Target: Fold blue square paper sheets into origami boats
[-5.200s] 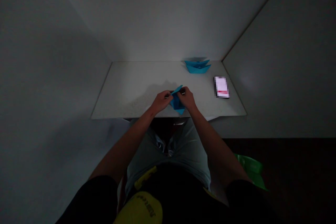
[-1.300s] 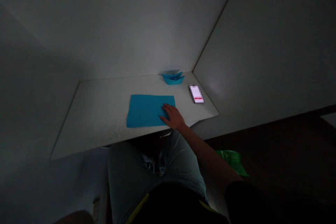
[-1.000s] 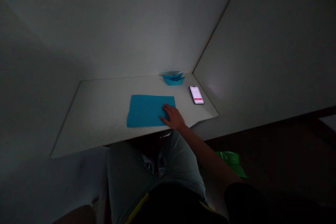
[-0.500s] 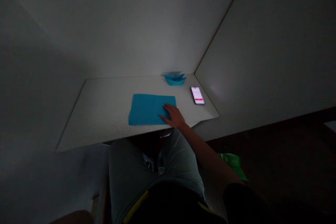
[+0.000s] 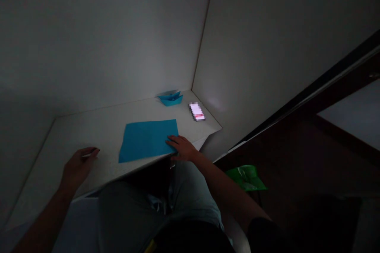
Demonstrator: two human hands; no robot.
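Observation:
A flat sheet of blue paper (image 5: 145, 140) lies on the white table. My right hand (image 5: 184, 147) rests at its right edge with fingers spread, the fingertips on the paper's near right corner. To the left of the sheet, my left hand (image 5: 78, 166) hovers over or touches the tabletop, apart from the paper. Its thumb and fingers are pinched together; a small dark spot shows at the tips, too dim to name. Behind the sheet, near the wall, stands a folded blue paper boat (image 5: 171, 99).
A phone (image 5: 197, 111) with a lit, pixelated screen lies on the right of the table (image 5: 97, 126). Walls rise behind the table and on its right. A green plastic thing (image 5: 246, 178) is down beside my right forearm. My legs are under the table's front edge.
My left hand has come up from the lower left to the table's left part. My right hand has slid to the paper's right edge. The view has turned to the right.

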